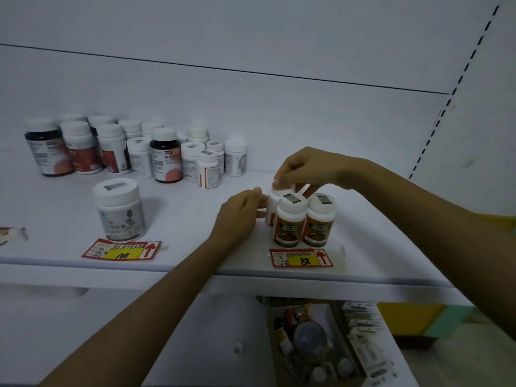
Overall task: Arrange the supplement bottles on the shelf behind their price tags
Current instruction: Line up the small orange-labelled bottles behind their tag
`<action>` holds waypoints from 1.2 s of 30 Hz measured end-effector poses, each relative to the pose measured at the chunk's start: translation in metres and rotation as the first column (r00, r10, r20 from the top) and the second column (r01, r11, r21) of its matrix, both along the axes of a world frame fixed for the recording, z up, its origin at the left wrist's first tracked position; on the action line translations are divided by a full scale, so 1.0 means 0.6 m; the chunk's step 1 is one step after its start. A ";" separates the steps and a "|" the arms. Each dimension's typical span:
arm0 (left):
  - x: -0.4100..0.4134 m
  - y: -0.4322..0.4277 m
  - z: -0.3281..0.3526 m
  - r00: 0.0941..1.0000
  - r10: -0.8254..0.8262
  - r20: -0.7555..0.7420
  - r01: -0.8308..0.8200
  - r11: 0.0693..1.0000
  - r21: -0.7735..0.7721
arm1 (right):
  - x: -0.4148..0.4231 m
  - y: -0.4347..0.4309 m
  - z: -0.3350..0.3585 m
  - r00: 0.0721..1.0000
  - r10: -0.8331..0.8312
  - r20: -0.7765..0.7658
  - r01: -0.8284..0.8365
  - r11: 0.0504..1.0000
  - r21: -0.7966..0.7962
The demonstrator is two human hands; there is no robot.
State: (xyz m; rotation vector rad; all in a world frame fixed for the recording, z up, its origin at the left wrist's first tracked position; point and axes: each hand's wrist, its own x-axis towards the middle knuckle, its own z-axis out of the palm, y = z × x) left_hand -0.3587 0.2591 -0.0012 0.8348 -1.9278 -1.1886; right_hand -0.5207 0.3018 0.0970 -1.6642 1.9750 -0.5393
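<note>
Two white-capped bottles with orange labels [290, 222] [319, 220] stand side by side behind the red and yellow "88" price tag [301, 258]. A third bottle of that kind [272, 203] stands just behind them. My right hand [303, 170] grips its cap from above, and my left hand [240, 216] touches its left side. A wide white jar [120, 209] stands alone behind the "108" price tag [122, 250]. A cluster of several mixed supplement bottles [134, 152] sits at the back left of the white shelf [195, 208].
Another price tag [12, 234] lies at the far left edge. Under the shelf, at the lower right, a cardboard box [310, 342] holds several bottles and packets. A slotted shelf upright [458, 88] runs up the right side.
</note>
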 end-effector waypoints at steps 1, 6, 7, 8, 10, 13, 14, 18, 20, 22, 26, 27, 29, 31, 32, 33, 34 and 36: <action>0.001 0.000 0.001 1.000 -0.001 0.005 0.001 1.000 0.002 | 0.001 -0.002 0.001 1.000 0.002 -0.013 -0.002 1.000 -0.009; 0.004 -0.001 0.001 0.998 -0.008 0.057 0.009 1.000 -0.021 | 0.017 -0.014 0.013 0.998 0.019 -0.055 -0.021 0.999 -0.030; 0.004 -0.002 0.000 0.997 -0.003 0.075 0.006 0.999 -0.046 | 0.019 -0.015 0.015 0.998 0.029 -0.059 -0.030 0.999 -0.019; 0.003 -0.004 -0.002 0.996 0.004 0.091 0.002 0.997 -0.071 | 0.021 -0.016 0.017 0.997 0.038 -0.067 -0.038 0.999 -0.008; 0.000 -0.005 -0.003 0.994 0.013 0.111 -0.002 0.994 -0.106 | 0.023 -0.016 0.019 0.995 0.046 -0.091 -0.046 0.999 0.004; -0.003 -0.004 -0.002 0.994 0.004 0.109 0.009 0.993 -0.120 | 0.020 -0.012 0.019 0.993 0.045 -0.106 -0.045 0.999 0.008; -0.003 -0.005 -0.003 0.994 -0.002 0.108 0.015 0.993 -0.121 | 0.019 -0.010 0.018 0.993 0.046 -0.104 -0.045 0.999 0.011; 0.003 -0.009 -0.001 0.996 -0.002 0.093 0.011 0.995 -0.099 | 0.034 -0.015 0.022 0.987 0.062 -0.147 -0.070 0.996 -0.052; 0.013 -0.014 0.006 0.998 0.024 0.055 -0.020 0.997 -0.080 | 0.055 -0.027 0.030 0.988 0.063 -0.144 -0.084 0.986 -0.146; 0.030 -0.025 0.016 0.998 0.067 0.018 -0.066 0.995 -0.073 | 0.081 -0.045 0.038 0.986 0.081 -0.147 -0.107 0.978 -0.180; 0.082 -0.055 0.016 0.988 0.156 -0.021 -0.157 0.986 -0.056 | 0.136 -0.112 0.040 0.948 0.068 -0.311 -0.136 0.970 -0.203; 0.095 -0.060 0.011 0.984 0.174 -0.032 -0.175 0.984 -0.041 | 0.148 -0.133 0.038 0.930 0.043 -0.365 -0.131 0.967 -0.218; 0.114 -0.064 0.000 0.978 0.201 -0.060 -0.201 0.979 -0.003 | 0.165 -0.173 0.030 0.903 -0.009 -0.429 -0.100 0.968 -0.232; 0.122 -0.066 -0.007 0.971 0.218 -0.100 -0.217 0.976 0.027 | 0.175 -0.206 0.021 0.887 -0.060 -0.457 -0.051 0.973 -0.227; 0.123 -0.067 -0.008 0.967 0.223 -0.120 -0.220 0.975 0.040 | 0.179 -0.219 0.015 0.884 -0.088 -0.459 -0.021 0.974 -0.228; 0.123 -0.067 -0.008 0.965 0.225 -0.136 -0.220 0.974 0.048 | 0.182 -0.230 0.008 0.883 -0.119 -0.454 0.009 0.971 -0.238; 0.122 -0.067 -0.007 0.963 0.224 -0.153 -0.218 0.974 0.051 | 0.184 -0.239 0.003 0.881 -0.154 -0.447 0.039 0.966 -0.256; 0.121 -0.068 -0.005 0.957 0.225 -0.183 -0.218 0.974 0.057 | 0.186 -0.251 -0.007 0.865 -0.218 -0.453 0.082 0.950 -0.300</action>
